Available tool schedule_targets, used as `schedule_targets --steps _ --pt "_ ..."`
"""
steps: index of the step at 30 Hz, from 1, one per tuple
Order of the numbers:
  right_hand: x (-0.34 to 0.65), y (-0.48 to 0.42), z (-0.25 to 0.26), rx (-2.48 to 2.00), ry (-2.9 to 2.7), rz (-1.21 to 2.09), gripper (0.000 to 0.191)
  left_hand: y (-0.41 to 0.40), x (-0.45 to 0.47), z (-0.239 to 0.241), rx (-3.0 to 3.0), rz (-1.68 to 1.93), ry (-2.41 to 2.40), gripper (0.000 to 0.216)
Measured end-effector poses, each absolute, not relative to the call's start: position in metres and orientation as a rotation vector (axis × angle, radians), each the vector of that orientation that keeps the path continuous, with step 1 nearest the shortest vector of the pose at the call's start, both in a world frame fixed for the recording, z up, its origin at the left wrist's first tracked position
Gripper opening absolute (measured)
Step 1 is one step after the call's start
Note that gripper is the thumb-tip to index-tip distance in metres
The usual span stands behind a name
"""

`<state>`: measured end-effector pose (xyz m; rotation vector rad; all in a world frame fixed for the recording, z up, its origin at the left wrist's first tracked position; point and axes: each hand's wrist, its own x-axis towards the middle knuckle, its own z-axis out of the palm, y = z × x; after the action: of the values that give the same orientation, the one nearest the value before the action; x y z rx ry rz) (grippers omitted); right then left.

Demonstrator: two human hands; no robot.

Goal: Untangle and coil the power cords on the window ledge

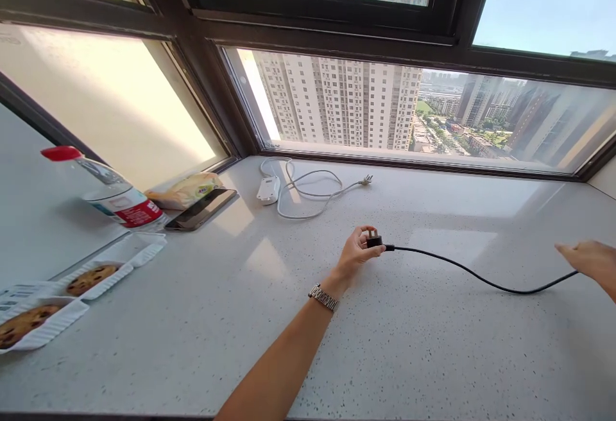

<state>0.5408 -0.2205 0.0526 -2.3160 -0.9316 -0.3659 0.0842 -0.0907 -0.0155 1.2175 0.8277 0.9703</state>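
My left hand (353,253), with a metal watch (324,297) at the wrist, grips a black power plug (374,241) between thumb and fingers. The plug's prongs point away toward the window. From its back a black cord (464,268) curves over the countertop to the right. At the right edge, my right hand (590,264) is closed around that cord, and part of the hand is cut off by the frame. Beyond my left hand lies a white power strip (268,190), whose white cord (308,217) loops to a light-coloured plug (366,180).
The speckled white countertop (192,344) ends at a dark-framed window (337,158). On the left are a red-capped bottle (139,212), a phone (202,210), a yellowish packet (185,191) and white plastic trays (139,251) with cookies (94,278).
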Motion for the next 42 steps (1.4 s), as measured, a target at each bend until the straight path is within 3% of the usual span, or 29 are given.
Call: schedule_targets --steps 3,7,12,15,19,26,28,35,42 --pt "0.446 -0.200 0.037 -2.170 -1.442 -0.066 0.045 -0.091 0.098 -0.010 0.843 1.087 0.658 0.048" --pt "0.318 -0.183 0.001 -1.865 -1.844 0.179 0.053 -0.088 0.103 -0.007 0.530 1.176 0.563 0.028" --pt "0.239 -0.169 -0.017 -1.686 -2.046 0.566 0.040 -0.085 0.095 -0.008 0.371 1.128 0.563 0.032" --pt "0.229 -0.168 -0.014 -1.558 -2.256 0.652 0.029 -0.080 0.086 -0.005 0.489 1.140 0.550 0.040" --pt "0.250 -0.167 -0.009 -1.709 -2.390 0.440 0.016 -0.065 0.060 0.002 0.783 1.368 0.669 0.051" --pt "0.363 -0.164 0.012 -2.682 -1.402 0.453 0.045 -0.028 -0.001 0.002 0.890 2.086 1.041 0.047" --pt "0.374 -0.165 0.011 -2.624 -1.250 0.503 0.049 -0.029 0.005 0.002 0.821 2.041 1.011 0.046" --pt "0.273 -0.172 -0.013 -1.553 -1.490 0.627 0.034 -0.094 0.094 -0.003 0.868 1.377 0.697 0.053" --pt "0.215 -0.183 -0.018 -1.586 -2.289 0.458 0.040 -0.123 0.115 -0.006 0.787 1.123 0.563 0.054"
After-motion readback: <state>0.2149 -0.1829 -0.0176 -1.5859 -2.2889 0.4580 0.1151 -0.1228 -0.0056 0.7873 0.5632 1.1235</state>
